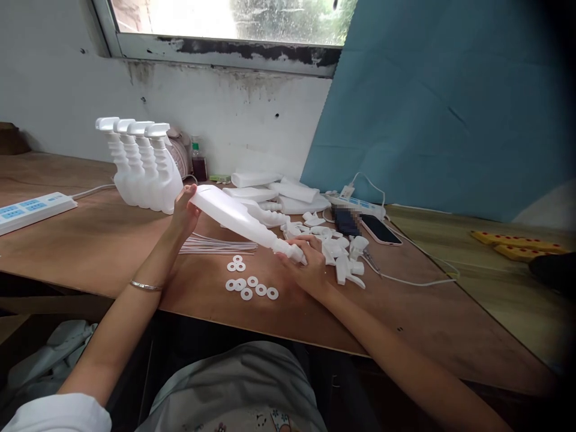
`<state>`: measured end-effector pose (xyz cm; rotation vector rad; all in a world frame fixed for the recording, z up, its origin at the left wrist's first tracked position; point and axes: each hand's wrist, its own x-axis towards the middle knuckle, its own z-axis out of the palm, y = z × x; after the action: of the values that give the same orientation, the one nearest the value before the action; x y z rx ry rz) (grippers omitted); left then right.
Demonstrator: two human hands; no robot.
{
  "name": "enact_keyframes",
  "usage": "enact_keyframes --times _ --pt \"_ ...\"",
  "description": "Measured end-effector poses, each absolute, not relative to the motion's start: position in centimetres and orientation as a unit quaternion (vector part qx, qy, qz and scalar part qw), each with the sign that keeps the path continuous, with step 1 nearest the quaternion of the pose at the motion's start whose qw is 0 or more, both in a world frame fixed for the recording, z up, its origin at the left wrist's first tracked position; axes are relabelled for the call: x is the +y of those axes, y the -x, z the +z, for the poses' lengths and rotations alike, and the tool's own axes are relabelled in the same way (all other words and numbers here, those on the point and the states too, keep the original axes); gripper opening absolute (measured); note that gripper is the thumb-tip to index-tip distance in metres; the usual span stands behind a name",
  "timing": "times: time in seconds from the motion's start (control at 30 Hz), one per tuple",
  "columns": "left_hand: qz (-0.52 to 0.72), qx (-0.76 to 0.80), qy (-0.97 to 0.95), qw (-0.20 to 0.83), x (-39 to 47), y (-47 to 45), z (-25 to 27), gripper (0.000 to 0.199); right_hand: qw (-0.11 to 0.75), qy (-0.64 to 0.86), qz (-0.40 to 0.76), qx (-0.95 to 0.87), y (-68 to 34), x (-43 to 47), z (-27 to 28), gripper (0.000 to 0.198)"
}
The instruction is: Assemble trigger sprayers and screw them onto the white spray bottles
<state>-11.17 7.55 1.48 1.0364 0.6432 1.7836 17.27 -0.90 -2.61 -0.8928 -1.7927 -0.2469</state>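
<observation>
A white plastic spray bottle [238, 215] is tilted above the table, its neck pointing down to the right. My left hand [184, 210] is closed around its base end. Around the neck end, the fingers of my right hand [308, 264] are wrapped; whether a cap or spray head is fitted there is partly hidden. Below the bottle lie several white ring washers [246, 294] and a bundle of thin white tubes [218, 244]. Loose white spray trigger heads [344, 270] are heaped beside my right hand.
Several bottles with spray heads [148, 162] stand upright at the back left. More bottles [294, 192] lie piled behind the held one. A power strip [38, 211] is at left, a phone [380, 230] and cable at right. A small dark bottle [198, 165] stands near the wall.
</observation>
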Motion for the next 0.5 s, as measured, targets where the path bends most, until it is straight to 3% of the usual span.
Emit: enact_keyframes --times 0.2,0.5 --pt "0.710 0.214 -0.416 0.526 7.0 11.1 1.7 0.009 0.557 0.406 -0.059 -0.722 -17.5 -1.1 -2.2 0.017" --pt "0.688 0.226 -0.482 0.493 6.5 11.0 2.1 0.026 0.577 0.479 0.132 -0.648 -17.6 -0.9 -2.2 0.030"
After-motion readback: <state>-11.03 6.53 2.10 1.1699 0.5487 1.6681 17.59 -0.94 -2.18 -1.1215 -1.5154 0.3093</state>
